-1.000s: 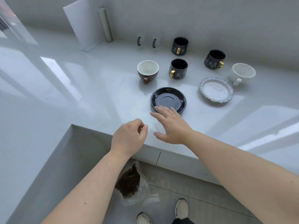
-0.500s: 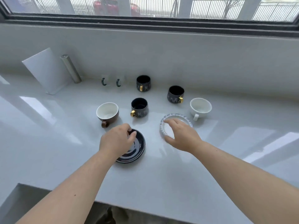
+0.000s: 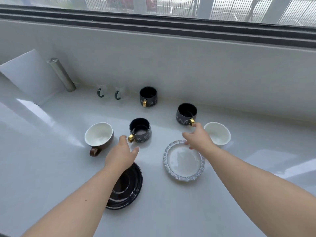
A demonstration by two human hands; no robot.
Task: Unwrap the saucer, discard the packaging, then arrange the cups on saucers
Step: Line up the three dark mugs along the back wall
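A black saucer (image 3: 127,187) lies near me, partly under my left forearm. To its right lies a white saucer (image 3: 183,161) with a ruffled rim. My left hand (image 3: 121,154) is open, fingers just short of the gold handle of a black cup (image 3: 140,130). My right hand (image 3: 198,136) is open above the white saucer's far edge, one fingertip near the gold handle of a second black cup (image 3: 186,113). A white cup (image 3: 218,135) stands right of that hand. A brown cup (image 3: 99,137) with a white inside stands at left.
A third black cup (image 3: 147,96) and two clear glass mugs (image 3: 111,94) stand at the back by the wall. A metal cylinder (image 3: 61,74) and a white board (image 3: 25,77) lean at the back left. The white counter (image 3: 171,211) runs below a window.
The view has lifted from the counter edge toward the window. Both hands moved forward, off the saucers and up to the cups' handles.
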